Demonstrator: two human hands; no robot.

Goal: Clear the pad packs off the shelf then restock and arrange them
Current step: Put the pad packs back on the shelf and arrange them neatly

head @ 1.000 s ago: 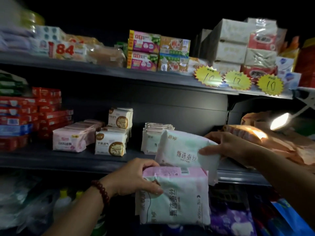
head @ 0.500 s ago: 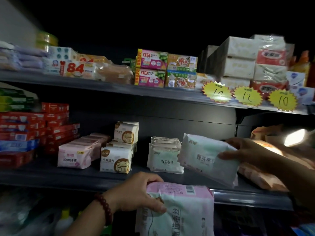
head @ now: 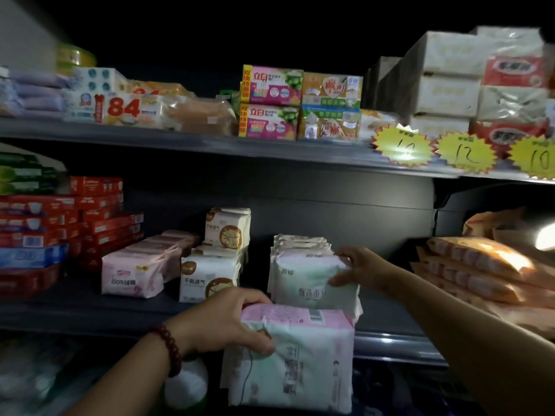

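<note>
My left hand (head: 231,321) grips a pink-and-white pad pack (head: 297,361) by its top left edge, in front of and below the dark middle shelf (head: 90,310). A pale green-white pad pack (head: 303,280) stands on that shelf in front of a row of matching packs (head: 300,240), and my right hand (head: 360,270) holds its upper right side. Left of them sit beige pad packs (head: 207,277) and pink pad packs (head: 132,274).
Red boxes (head: 45,223) are stacked at the shelf's left end. Orange packs (head: 474,265) lie stacked at the right under a bright lamp (head: 545,235). The upper shelf (head: 180,144) carries soap boxes, tissue packs and yellow price tags (head: 464,151).
My right hand has carried the pale green-white pack leftward and stood it against the front of the matching row. My left hand keeps the pink-and-white pack in front of the shelf edge.
</note>
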